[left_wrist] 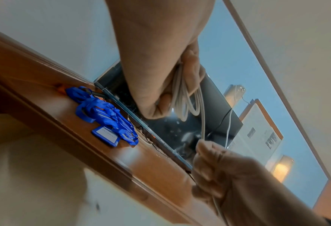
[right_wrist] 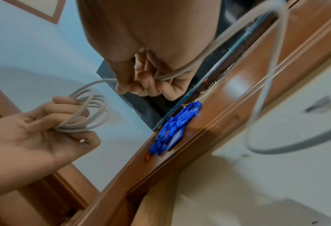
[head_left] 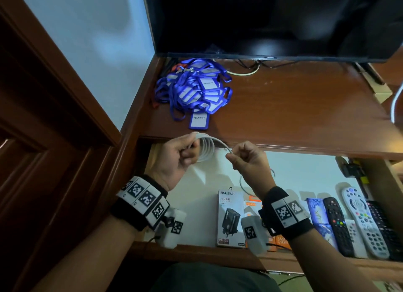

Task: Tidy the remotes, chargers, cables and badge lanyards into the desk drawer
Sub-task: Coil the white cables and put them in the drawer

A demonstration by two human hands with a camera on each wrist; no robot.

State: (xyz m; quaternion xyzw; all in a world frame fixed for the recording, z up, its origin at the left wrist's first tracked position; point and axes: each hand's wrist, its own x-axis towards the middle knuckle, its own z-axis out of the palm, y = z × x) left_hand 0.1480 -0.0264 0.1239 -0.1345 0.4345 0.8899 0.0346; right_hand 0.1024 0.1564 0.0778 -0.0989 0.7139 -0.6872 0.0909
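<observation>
A white cable (head_left: 207, 147) is wound into several loops, and my left hand (head_left: 181, 154) grips that coil (left_wrist: 186, 97) above the open drawer (head_left: 196, 206). My right hand (head_left: 244, 158) pinches the cable's free run (right_wrist: 166, 78) just right of the coil; its tail hangs down into the drawer (right_wrist: 267, 91). A heap of blue badge lanyards (head_left: 194, 88) lies on the desk top (head_left: 294, 101) at the back left. Several remotes (head_left: 362, 222) and charger boxes (head_left: 231, 217) lie in the drawer's front right.
A dark TV screen (head_left: 261, 18) stands at the desk's back edge with cables (head_left: 250, 69) under it. A brown door frame (head_left: 43, 95) closes off the left side. Another white cable (head_left: 394, 104) runs at the far right of the desk.
</observation>
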